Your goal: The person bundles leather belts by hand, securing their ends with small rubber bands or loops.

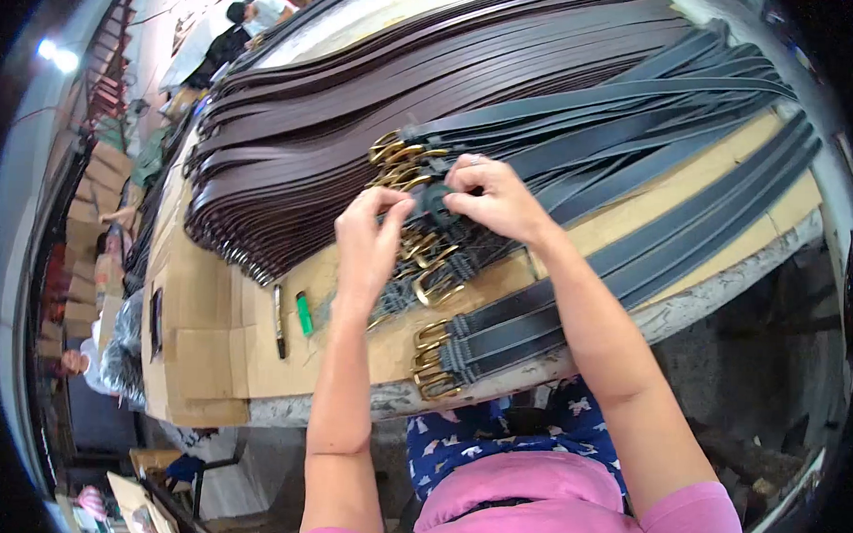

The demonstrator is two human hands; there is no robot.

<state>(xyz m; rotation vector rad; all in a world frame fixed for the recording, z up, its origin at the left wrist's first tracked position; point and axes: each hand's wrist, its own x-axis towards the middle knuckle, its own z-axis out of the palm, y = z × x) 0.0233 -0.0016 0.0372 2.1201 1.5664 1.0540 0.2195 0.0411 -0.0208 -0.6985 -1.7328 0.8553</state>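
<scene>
My right hand (493,201) pinches the buckle end of a black leather belt (436,206) above the heap. Close beside it, my left hand (366,241) has thumb and forefinger pressed together near the same belt end; what lies between those fingertips is too small to make out. Under and around both hands are more black belts (628,133) with gold-coloured buckles (440,281). Nearer the table's front edge lies a separate row of black belts (575,305), their buckles (434,361) side by side.
A large stack of dark brown belt straps (357,104) fills the far side of the cardboard-covered table (207,353). A green lighter (304,314) and a pen (279,322) lie left of my left forearm. Other people (264,15) are in the background.
</scene>
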